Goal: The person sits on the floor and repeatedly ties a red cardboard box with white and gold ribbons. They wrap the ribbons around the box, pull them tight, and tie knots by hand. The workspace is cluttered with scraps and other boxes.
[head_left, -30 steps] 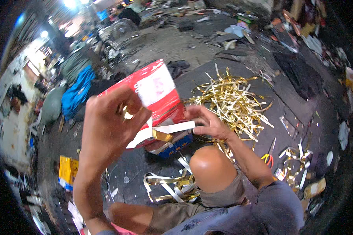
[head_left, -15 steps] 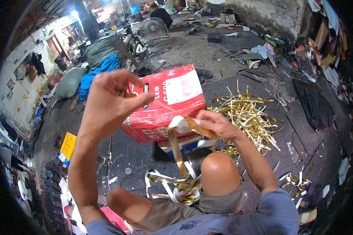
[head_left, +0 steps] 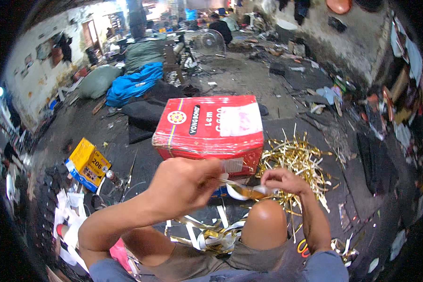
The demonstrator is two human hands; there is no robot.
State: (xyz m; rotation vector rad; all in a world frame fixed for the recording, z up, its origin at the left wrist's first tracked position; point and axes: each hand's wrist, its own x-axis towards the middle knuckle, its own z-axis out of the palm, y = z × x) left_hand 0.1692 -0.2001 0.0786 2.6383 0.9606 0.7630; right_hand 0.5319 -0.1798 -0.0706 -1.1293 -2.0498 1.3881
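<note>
The left hand is closed, its fingers curled round with the knuckles up, and it has hold of one end of a narrow, shiny gold-and-white strip; the fingertips themselves are turned away and blurred, so the exact grip is hidden. The strip hangs in a short, slack curve between the hands, just above and in front of the bare right knee. The right hand is loosely bent, thumb and fingers near each other at the strip's other end; blur there makes it impossible to tell whether they pinch it.

Behind the hands stands a large red cardboard box wrapped in clear film, its lower front covered by the left hand. A patch of a blue box shows beneath it, mostly hidden by the hand and strip.

A tangled heap of gold-and-white strips lies to the right of the red box, partly behind the right hand and forearm. More loose strips lie between the legs, partly covered by the knee. Orange-and-yellow scissor handles show beside the right forearm, the blades hard to make out. A yellow, white and blue carton sits tilted on the left.
</note>
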